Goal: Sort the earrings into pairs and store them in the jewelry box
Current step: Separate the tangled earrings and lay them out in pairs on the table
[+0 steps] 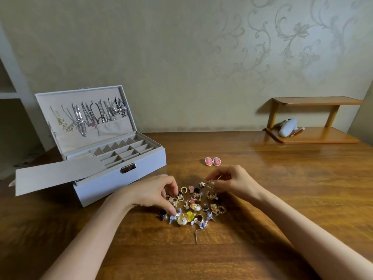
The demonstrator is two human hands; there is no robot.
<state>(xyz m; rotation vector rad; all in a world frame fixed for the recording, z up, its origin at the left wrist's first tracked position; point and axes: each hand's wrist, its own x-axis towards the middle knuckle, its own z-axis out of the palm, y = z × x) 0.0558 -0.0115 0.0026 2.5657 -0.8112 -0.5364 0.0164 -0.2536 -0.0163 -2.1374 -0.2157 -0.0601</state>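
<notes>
A heap of several mixed earrings (193,205) lies on the wooden table (282,188) in front of me. My left hand (155,194) reaches into the heap's left side, fingertips curled down among the small pieces; whether it pinches one I cannot tell. My right hand (234,181) hovers at the heap's upper right and pinches a thin gold dangling earring (213,181). Two pink oval earrings (213,161) lie side by side apart from the heap, behind it. The white jewelry box (129,178) stands open at the left, its grid of small compartments (123,151) showing.
The box lid (84,114) stands upright with several necklaces hanging inside. A grey flap (58,176) sticks out from the box toward the left. A wooden two-tier shelf (310,126) with a white object sits at the back right. A loose long pin (196,236) lies near me.
</notes>
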